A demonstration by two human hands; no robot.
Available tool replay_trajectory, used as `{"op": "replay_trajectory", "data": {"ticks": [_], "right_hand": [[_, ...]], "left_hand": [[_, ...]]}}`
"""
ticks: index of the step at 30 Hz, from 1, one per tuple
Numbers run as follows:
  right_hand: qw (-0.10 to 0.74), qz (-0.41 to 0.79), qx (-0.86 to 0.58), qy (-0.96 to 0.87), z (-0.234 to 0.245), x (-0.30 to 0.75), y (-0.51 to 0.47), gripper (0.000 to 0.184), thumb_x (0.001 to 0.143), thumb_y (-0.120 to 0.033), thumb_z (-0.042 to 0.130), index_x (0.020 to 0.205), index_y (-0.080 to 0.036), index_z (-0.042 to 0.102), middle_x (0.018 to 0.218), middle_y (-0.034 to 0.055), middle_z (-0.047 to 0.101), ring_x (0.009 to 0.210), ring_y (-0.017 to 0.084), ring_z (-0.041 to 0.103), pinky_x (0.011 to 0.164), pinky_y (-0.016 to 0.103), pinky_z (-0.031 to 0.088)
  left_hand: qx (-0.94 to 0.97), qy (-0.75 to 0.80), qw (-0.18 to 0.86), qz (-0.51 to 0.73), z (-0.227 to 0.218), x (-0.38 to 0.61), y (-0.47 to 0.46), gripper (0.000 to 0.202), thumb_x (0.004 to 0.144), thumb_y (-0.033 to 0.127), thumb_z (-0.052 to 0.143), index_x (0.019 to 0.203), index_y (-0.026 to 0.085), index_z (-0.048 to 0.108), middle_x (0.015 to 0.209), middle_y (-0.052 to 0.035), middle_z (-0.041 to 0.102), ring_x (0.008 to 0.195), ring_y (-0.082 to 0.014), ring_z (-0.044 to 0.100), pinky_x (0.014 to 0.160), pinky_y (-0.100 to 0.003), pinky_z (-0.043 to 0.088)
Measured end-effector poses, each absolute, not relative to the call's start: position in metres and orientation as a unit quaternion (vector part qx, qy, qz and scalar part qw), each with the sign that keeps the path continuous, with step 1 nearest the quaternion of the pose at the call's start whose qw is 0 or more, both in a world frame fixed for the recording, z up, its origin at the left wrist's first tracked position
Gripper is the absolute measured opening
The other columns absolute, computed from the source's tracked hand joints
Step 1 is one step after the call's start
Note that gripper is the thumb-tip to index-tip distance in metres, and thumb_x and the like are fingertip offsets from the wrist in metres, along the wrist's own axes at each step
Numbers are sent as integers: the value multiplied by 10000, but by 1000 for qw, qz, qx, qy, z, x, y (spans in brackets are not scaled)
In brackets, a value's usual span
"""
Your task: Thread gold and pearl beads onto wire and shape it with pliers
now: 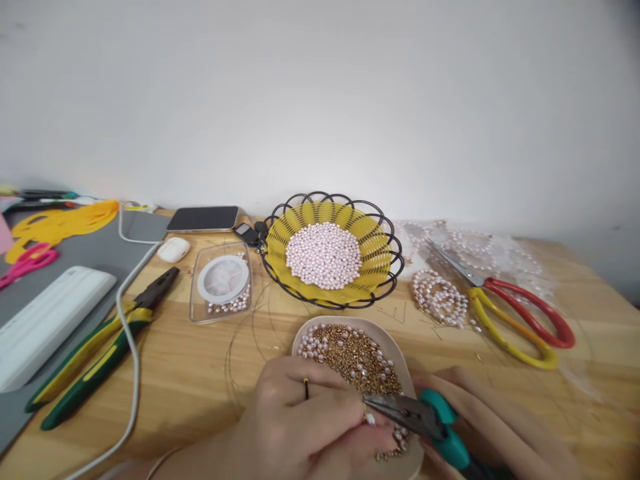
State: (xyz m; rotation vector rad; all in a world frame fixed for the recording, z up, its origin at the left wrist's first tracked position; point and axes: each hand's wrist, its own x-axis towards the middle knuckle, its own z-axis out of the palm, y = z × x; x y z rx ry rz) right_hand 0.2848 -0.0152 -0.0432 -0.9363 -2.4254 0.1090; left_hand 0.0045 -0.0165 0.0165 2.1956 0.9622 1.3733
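Note:
My right hand [480, 420] is wrapped round needle-nose pliers [440, 417] with teal grips. Their jaw tips reach the fingertips of my left hand [305, 420], which are pinched together. A white pearl bead [370, 419] shows at that pinch; whether it is threaded on wire I cannot make out. Both hands are over a shallow beige dish [400, 343] of small gold beads [345, 350] and pearl beads [313, 343]. A thin clear line [253, 327] loops across the table left of the dish.
Behind the dish stands a yellow basket [373, 250] of pearl beads. Scissors [520, 320] and a beaded coil [443, 300] lie right. Leftward are a clear box with a spool [223, 280], green-yellow pliers [105, 353], a white cable [134, 373], a phone [203, 219] and a white power bank [55, 320].

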Motion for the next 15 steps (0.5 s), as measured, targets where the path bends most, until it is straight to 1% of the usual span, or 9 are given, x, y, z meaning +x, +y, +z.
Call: {"op": "replay_trajectory", "data": {"ticks": [2,5,8,10,12,14,15], "right_hand": [[269,40,-340,-900,-46,286,-16,472,892,-211,628,1357,-143,577,1144,173,686,905,305,760,776,325,665],[273,53,-345,-896,-41,280,-15,459,906,-201,618,1360,-159,566,1105,150,681,923,295,737,797,324,648],[265,76,-365,-890,-34,275,-13,459,920,-183,598,1376,-190,547,1088,127,680,940,278,728,801,309,636],[264,84,-363,-890,-33,274,-12,490,915,-200,621,1398,-196,541,1092,121,682,923,260,741,793,285,638],[266,82,-363,-889,-34,276,-10,507,909,-249,645,1405,-202,551,1111,125,688,924,261,757,798,279,649],[266,82,-366,-888,-36,278,-9,497,918,-304,637,1401,-217,561,1136,130,701,972,281,763,822,296,658],[264,87,-370,-886,-37,280,-9,488,926,-324,628,1399,-226,559,1151,132,709,1003,289,761,835,304,660]], "left_hand": [[781,346,186,485,18,4,-18,294,1065,241,567,867,105,736,671,-5,784,605,-98,759,736,-142,643],[777,355,173,490,22,3,-19,354,1076,268,547,811,106,718,661,0,774,603,-82,755,724,-114,634],[779,344,167,497,28,2,-17,340,1063,261,579,784,116,707,651,16,779,615,-81,768,717,-99,625],[779,338,182,496,30,2,-15,310,1060,254,587,812,122,717,687,14,801,616,-81,769,701,-103,623],[779,337,202,489,28,2,-14,296,1068,254,567,856,123,727,725,-3,812,645,-91,776,709,-118,625],[781,334,209,485,23,3,-12,319,1081,275,534,871,123,719,726,-25,803,658,-110,775,711,-146,631],[780,334,200,490,19,3,-12,321,1083,266,522,862,126,708,697,-30,786,623,-120,760,686,-168,633]]}}
